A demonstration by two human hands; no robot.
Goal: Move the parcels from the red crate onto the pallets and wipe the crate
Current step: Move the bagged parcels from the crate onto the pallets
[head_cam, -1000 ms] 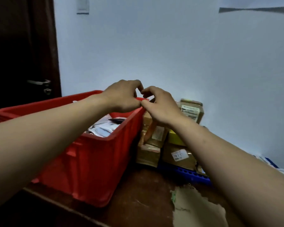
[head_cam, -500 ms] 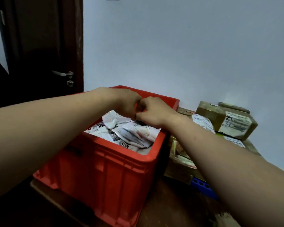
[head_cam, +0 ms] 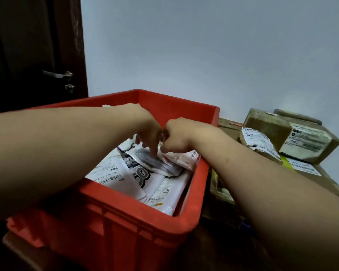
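Observation:
The red crate (head_cam: 145, 222) stands in front of me, filled with several white plastic parcels (head_cam: 129, 178) bearing barcode labels. Both my hands are inside it, side by side and touching each other. My left hand (head_cam: 145, 128) points its fingers downward, and their tips touch a crumpled grey-white parcel (head_cam: 157, 163). My right hand (head_cam: 178, 137) is curled into a fist just above a white parcel with red print (head_cam: 182, 158). I cannot see anything in its fingers. The pallets are hidden under the boxes at the right.
Brown cardboard boxes (head_cam: 309, 141) and a labelled parcel (head_cam: 258, 139) are stacked right of the crate against the pale wall. A dark door with a metal handle (head_cam: 57, 74) is at the far left. The crate rests on a dark brown surface (head_cam: 27, 257).
My view has tilted down and closer to the crate. Both hands, still together, have dropped from the crate's rim level onto the parcels, and the left fingers have straightened downward.

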